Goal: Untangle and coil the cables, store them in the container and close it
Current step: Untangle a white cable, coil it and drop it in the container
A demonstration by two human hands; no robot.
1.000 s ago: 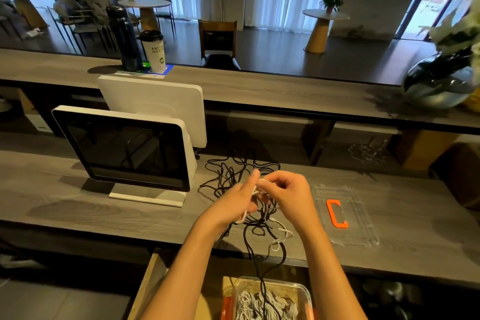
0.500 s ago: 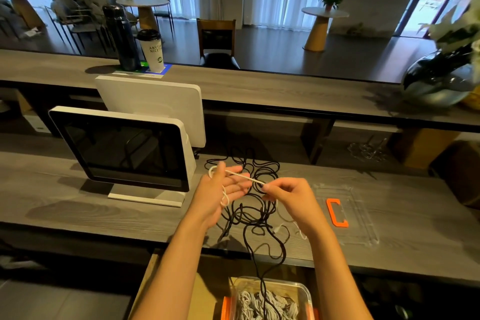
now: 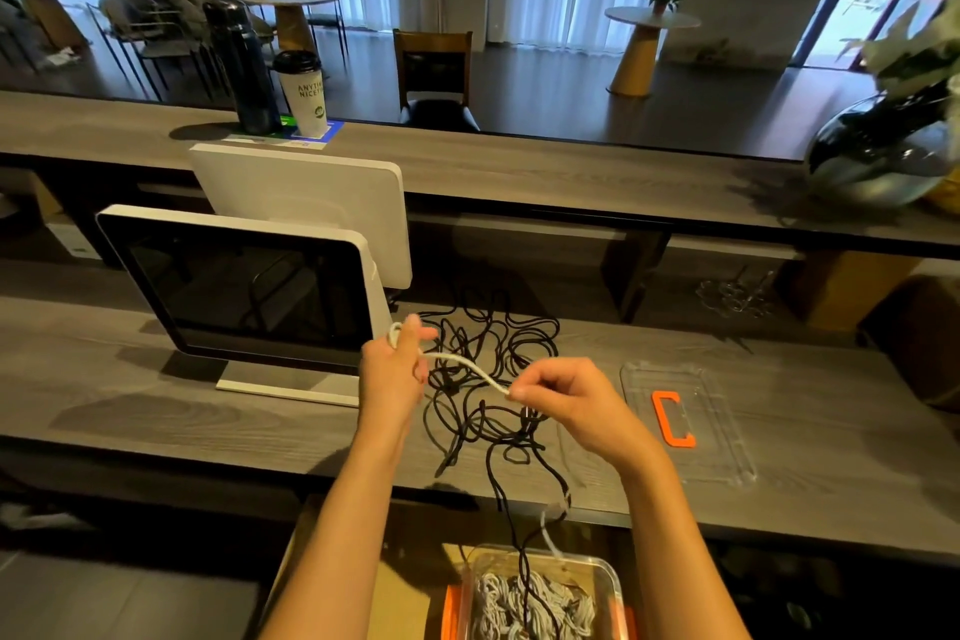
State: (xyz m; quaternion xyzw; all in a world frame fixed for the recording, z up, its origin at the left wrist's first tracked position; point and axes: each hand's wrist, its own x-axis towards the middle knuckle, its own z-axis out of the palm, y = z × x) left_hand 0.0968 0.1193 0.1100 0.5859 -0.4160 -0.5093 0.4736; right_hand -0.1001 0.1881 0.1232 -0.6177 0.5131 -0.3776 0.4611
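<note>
A white cable (image 3: 460, 363) stretches between my hands above the grey counter. My left hand (image 3: 393, 369) has the cable looped round its fingers. My right hand (image 3: 563, 398) pinches the cable's other stretch between thumb and fingertips. Under them a tangle of black cable (image 3: 485, 382) spreads over the counter, and one strand hangs over the front edge into a clear container (image 3: 608, 582) with orange clips, which holds grey-white coiled cable. The container's clear lid (image 3: 722, 457) with an orange latch (image 3: 672, 418) lies flat on the counter to the right.
A white point-of-sale screen (image 3: 244, 286) stands at the left, close to my left hand. On the raised shelf behind are a dark bottle (image 3: 241, 68), a paper cup (image 3: 304, 94) and a glass vase (image 3: 883, 156) at far right. An open drawer edge (image 3: 291, 566) lies below.
My hands have moved apart, the left going left and up, and the white cable now runs taut between them with a loop round my left fingers.
</note>
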